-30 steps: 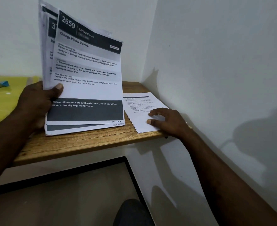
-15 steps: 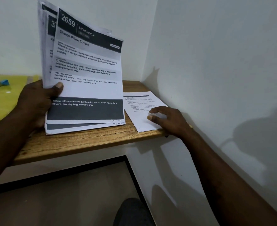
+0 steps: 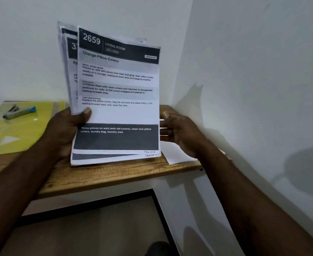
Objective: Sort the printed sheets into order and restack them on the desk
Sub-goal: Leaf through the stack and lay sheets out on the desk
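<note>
Counter [image 3: 115,174] unchanged. Stack of printed sheets [image 3: 118,115] upright over it. Loose sheet [image 3: 176,154] flat on counter, no longer under right hand [image 3: 181,132], now fingers spread at stack's right edge. Left hand [image 3: 65,130] clamps stack's left edge, thumb on front.

Two hands show at mid-frame: the left hand [image 3: 67,130] and the right hand [image 3: 181,132]. At centre are at least three fanned printed sheets [image 3: 118,115], the full count hidden. One loose sheet [image 3: 176,154] lies centre right, one stapler [image 3: 19,111] and one yellow mat [image 3: 22,133] at left, and one desk [image 3: 115,174] runs across the middle.
</note>
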`<state>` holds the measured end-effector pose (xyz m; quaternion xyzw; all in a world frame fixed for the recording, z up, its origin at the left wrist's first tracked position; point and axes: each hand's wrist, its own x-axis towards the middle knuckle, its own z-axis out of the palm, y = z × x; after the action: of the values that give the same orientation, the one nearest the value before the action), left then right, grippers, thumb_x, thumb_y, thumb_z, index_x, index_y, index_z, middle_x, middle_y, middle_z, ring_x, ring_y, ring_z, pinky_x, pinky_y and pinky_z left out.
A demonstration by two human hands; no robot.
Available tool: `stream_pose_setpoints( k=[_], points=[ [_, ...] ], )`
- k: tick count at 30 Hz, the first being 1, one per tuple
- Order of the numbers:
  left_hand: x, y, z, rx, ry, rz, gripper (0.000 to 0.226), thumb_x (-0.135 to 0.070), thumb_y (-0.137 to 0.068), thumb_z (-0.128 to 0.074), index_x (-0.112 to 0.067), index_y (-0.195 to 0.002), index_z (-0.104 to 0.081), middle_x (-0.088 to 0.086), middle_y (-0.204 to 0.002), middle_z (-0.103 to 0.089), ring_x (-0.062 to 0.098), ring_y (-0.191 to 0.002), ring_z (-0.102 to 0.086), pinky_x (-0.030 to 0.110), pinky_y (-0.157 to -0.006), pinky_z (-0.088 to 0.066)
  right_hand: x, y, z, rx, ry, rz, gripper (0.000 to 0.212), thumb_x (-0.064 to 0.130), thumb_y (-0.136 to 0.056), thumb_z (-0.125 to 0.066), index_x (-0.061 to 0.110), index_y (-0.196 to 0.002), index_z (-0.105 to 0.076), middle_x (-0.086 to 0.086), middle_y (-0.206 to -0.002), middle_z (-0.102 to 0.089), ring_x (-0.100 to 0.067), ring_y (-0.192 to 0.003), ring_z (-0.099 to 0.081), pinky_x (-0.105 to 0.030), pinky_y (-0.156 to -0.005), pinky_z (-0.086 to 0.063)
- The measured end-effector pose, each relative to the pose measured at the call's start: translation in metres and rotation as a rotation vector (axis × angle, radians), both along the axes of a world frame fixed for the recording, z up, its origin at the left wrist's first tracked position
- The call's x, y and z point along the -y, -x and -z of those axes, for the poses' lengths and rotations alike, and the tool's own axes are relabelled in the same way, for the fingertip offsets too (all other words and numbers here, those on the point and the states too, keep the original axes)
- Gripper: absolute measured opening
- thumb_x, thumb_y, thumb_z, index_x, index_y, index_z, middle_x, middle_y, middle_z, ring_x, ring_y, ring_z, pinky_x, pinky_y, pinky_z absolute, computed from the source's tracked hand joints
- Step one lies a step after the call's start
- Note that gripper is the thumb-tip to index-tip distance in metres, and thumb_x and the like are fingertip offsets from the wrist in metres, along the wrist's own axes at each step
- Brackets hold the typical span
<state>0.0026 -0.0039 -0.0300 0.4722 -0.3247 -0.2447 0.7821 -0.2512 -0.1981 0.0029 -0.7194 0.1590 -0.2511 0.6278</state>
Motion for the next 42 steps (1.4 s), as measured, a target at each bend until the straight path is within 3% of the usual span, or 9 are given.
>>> stream_pose_setpoints(
  k=[3, 7, 10, 15, 20, 25, 29, 38, 42],
  points=[
    [-0.001, 0.0, 0.002, -0.006, -0.004, 0.049, 0.033, -0.022, -0.099, -0.062, -0.017, -0.131, -0.067, 0.011, -0.12, -0.076, 0.028, -0.099, -0.076, 0.042, -0.074, -0.066, -0.007, -0.013, -0.003, 0.089, -0.05, -0.076, 0.025, 0.018, -0.107, -0.052, 0.007, -0.124, -0.068, -0.01, -0.114, -0.073, -0.022, -0.093, -0.07, -0.036, -0.084, -0.057],
    [-0.001, 0.0, 0.004, -0.019, -0.008, 0.072, 0.044, -0.022, -0.097, -0.062, -0.014, -0.141, -0.062, 0.012, -0.125, -0.075, 0.029, -0.102, -0.076, 0.043, -0.074, -0.066, -0.008, -0.018, -0.005, 0.102, 0.026, 0.075, 0.018, 0.007, -0.101, -0.065, 0.011, -0.116, -0.075, -0.011, -0.114, -0.078, -0.026, -0.099, -0.074, -0.044, -0.092, -0.06],
    [0.002, -0.001, 0.004, -0.028, 0.004, 0.063, 0.042, -0.02, -0.099, -0.06, -0.015, -0.142, -0.061, 0.01, -0.123, -0.076, 0.027, -0.1, -0.076, 0.04, -0.071, -0.065, -0.006, -0.015, -0.004, 0.082, 0.004, 0.163, 0.025, 0.013, -0.092, -0.078, 0.009, -0.116, -0.076, -0.013, -0.114, -0.078, -0.035, -0.106, -0.075, -0.051, -0.094, -0.057],
    [0.003, -0.009, 0.005, -0.048, 0.004, -0.011, 0.037, -0.018, -0.102, -0.061, -0.017, -0.138, -0.064, 0.012, -0.128, -0.073, 0.031, -0.107, -0.073, 0.043, -0.073, -0.066, 0.003, -0.004, -0.007, 0.079, -0.03, 0.283, 0.018, 0.026, -0.096, -0.075, 0.013, -0.109, -0.076, -0.006, -0.106, -0.08, -0.019, -0.086, -0.074, -0.034, -0.075, -0.058],
    [0.003, -0.017, 0.008, -0.06, -0.015, -0.063, 0.034, -0.016, -0.102, -0.063, -0.02, -0.135, -0.066, 0.01, -0.129, -0.073, 0.03, -0.11, -0.073, 0.042, -0.077, -0.066, 0.036, 0.02, -0.014, 0.018, -0.012, 0.379, 0.021, 0.021, -0.102, -0.068, 0.004, -0.113, -0.073, -0.016, -0.112, -0.078, -0.036, -0.107, -0.075, -0.051, -0.095, -0.06],
    [0.006, -0.022, 0.01, -0.038, -0.051, -0.063, 0.041, -0.019, -0.101, -0.065, -0.018, -0.142, -0.063, 0.011, -0.129, -0.073, 0.034, -0.114, -0.071, 0.044, -0.082, -0.065, 0.084, 0.05, -0.022, -0.198, 0.229, 0.557, 0.03, 0.023, -0.093, -0.08, 0.008, -0.117, -0.071, -0.01, -0.112, -0.077, -0.035, -0.104, -0.075, -0.035, -0.074, -0.06],
    [0.008, -0.031, 0.016, -0.017, -0.067, -0.029, 0.045, -0.023, -0.099, -0.066, -0.02, -0.143, -0.062, 0.012, -0.132, -0.071, 0.039, -0.118, -0.069, 0.047, -0.081, -0.064, 0.107, 0.063, -0.022, -0.522, 0.637, 0.662, 0.046, 0.034, -0.087, -0.085, 0.02, -0.127, -0.069, 0.002, -0.116, -0.068, -0.018, -0.106, -0.064, -0.031, -0.085, -0.049],
    [0.003, -0.048, 0.024, 0.002, -0.049, 0.031, 0.078, -0.044, -0.074, -0.087, -0.026, -0.145, -0.06, 0.014, -0.139, -0.067, 0.046, -0.126, -0.064, 0.072, -0.106, -0.043, 0.128, 0.055, -0.021, -0.815, 0.934, 0.624, 0.038, 0.034, -0.087, -0.082, 0.027, -0.122, -0.068, -0.003, -0.123, -0.07, -0.022, -0.116, -0.063, -0.03, -0.086, -0.048],
    [0.005, -0.045, 0.024, 0.015, -0.047, 0.003, 0.066, -0.037, -0.08, -0.08, -0.025, -0.143, -0.062, 0.013, -0.135, -0.07, 0.044, -0.123, -0.066, 0.068, -0.105, -0.046, 0.129, 0.054, -0.007, -0.774, 0.946, 0.677, 0.038, 0.035, -0.088, -0.081, 0.025, -0.122, -0.069, -0.005, -0.119, -0.071, -0.025, -0.113, -0.064, -0.032, -0.086, -0.048]
  ],
)
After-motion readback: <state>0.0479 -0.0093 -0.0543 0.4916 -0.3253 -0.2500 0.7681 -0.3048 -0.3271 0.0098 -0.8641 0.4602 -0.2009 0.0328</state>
